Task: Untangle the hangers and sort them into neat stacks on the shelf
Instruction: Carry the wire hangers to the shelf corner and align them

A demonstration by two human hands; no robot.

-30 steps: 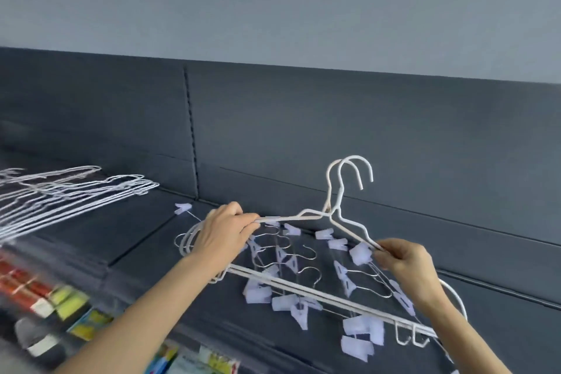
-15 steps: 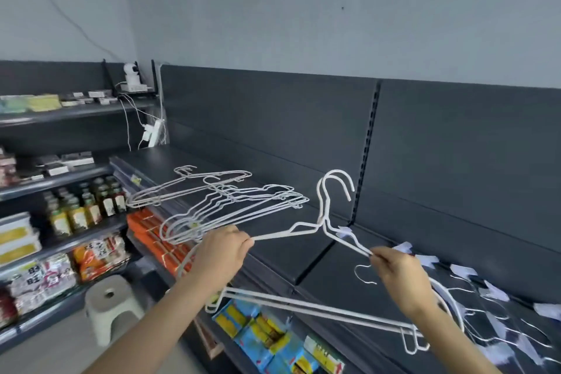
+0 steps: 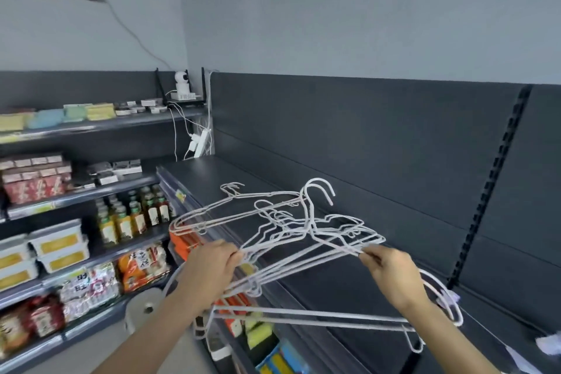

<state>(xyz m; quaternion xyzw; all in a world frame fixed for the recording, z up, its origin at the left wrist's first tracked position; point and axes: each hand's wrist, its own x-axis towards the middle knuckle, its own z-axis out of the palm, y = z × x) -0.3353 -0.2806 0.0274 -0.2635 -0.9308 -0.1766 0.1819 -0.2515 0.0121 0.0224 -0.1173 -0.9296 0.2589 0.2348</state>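
Two thick white hangers (image 3: 303, 313), smooth and round in section, are held together with their hooks side by side and pointing up. Each has a straight bottom bar, with small open hooks hanging below its right end. The pair is in the air over the front edge of the shelf (image 3: 212, 174), a flat, dark grey matte metal top. Left hand (image 3: 212, 264): fingers curled round the left shoulder of the pair. Right hand (image 3: 391, 275): thumb and fingertips pinch the right sloping arm. On the shelf top behind, thin wire hangers (image 3: 212, 218) lie flat in two loose groups. The lines overlap, so I cannot tell if the held pair touches them. The back panel (image 3: 364, 146) is the same dark matte sheet, with a slotted black upright (image 3: 491, 191). A pale clip (image 3: 446, 297) shows just past the right wrist; what it is fixed to is unclear. Yellow tag (image 3: 181, 195) on the shelf edge, print too small to read. Side shelves at left hold bottles (image 3: 133, 217) with orange-yellow labels, white tubs (image 3: 57, 240) with yellow labels, and red packs (image 3: 33, 187) with white characters too blurred to read. Pastel sponges (image 3: 76, 112) lie on the top level. A white dome camera (image 3: 182, 82) sits in the corner, and a white power strip (image 3: 200, 140) hangs below it with cables. Round pale stool (image 3: 145, 307) on the floor.
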